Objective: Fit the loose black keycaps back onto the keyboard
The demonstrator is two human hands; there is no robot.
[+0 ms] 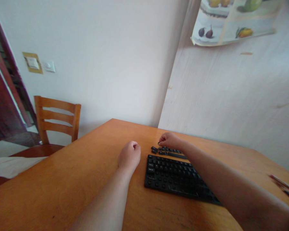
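A black keyboard (170, 175) lies on the wooden table, its lower rows stripped of caps and its upper rows still bearing them. Beyond its far edge several loose black keycaps (167, 149) are set out in rows, with a long space bar (177, 155) among them. My right hand (170, 140) hovers over these caps, fingertips pinched on a small dark piece that looks like a keycap. To the left of the keyboard, my left hand (130, 155) is curled closed above the table; whatever it may hold is hidden. My right forearm covers part of the keyboard's right side.
The wooden table (86, 179) reaches to the wall. Thin pencil-like sticks (284, 186) lie at its right edge. A wooden chair (57, 115) with a white cloth (14, 165) on its seat stands to the left. A fruit poster (231, 22) hangs above.
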